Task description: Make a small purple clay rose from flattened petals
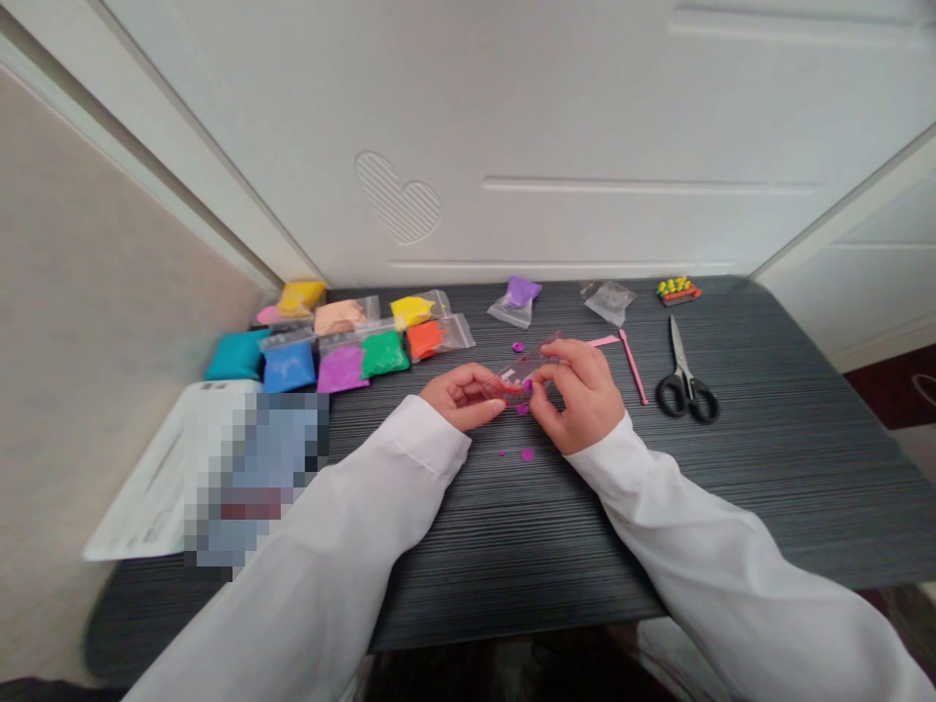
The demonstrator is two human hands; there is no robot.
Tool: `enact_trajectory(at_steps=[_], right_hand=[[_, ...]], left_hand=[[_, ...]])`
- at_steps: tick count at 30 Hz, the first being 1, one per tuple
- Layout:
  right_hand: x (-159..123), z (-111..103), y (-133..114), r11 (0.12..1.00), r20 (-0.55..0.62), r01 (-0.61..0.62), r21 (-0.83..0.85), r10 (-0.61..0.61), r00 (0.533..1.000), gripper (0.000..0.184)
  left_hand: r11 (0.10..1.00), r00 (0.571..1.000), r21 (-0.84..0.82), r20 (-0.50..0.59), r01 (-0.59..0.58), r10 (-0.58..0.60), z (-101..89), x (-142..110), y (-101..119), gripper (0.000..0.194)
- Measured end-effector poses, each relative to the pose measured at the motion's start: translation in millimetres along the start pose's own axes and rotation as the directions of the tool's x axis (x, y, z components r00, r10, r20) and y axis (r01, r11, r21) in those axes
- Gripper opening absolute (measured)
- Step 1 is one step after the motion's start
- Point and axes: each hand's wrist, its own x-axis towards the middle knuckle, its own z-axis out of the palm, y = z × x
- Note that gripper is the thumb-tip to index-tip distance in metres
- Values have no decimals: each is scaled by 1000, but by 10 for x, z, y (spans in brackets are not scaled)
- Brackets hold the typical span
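My left hand (464, 395) grips the left edge of a clear plastic sheet (510, 371) between thumb and fingers. Some red and pale clay shapes lie on or under this sheet, too small to make out. Over its right part, my right hand (581, 392) pinches a small purple clay piece (527, 386) with thumb and forefinger. Around the hands on the table are a purple clay ring (518, 347), a purple bit (523, 409) partly below the sheet, and a flat purple disc (527, 454). A pink stick tool (633, 367) lies to the right of my right hand, beside a pink flat tool (604, 341).
Black-handled scissors (685, 380) lie at the right. Behind them sits a small yellow-and-red clay model (678, 290). Bags of coloured clay, such as the green bag (384, 353) and purple bag (522, 292), line the back. A white sheet (172, 468) and a blurred object (267, 468) lie left.
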Motion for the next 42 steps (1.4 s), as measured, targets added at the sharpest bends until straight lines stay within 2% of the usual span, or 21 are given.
enact_trajectory(at_steps=[7,16,24,31,42], right_hand=[[-14,-18,26,999,3,10,43,-10,1000,12],[-21,18,53,999,1,38,11,-38,999,12],[-5,20,6,999,8,18,-41,-18,1000,9],[-5,3,4,1000,17,-7,-10,7,1000,9],[-13,0,30,999,-11,28,21,-27,1000,12]], left_hand=[[1000,1000,-14,-11,0,0,2,-3,9,16],[1000,1000,18,6,23,-23,-22,9,17,15],[1000,1000,-2,-4,-16,16,-4,10,-11,15],[1000,1000,8,3,-22,22,-1,12,-3,15],[1000,1000,-6,-1,0,0,-9,16,25,14]])
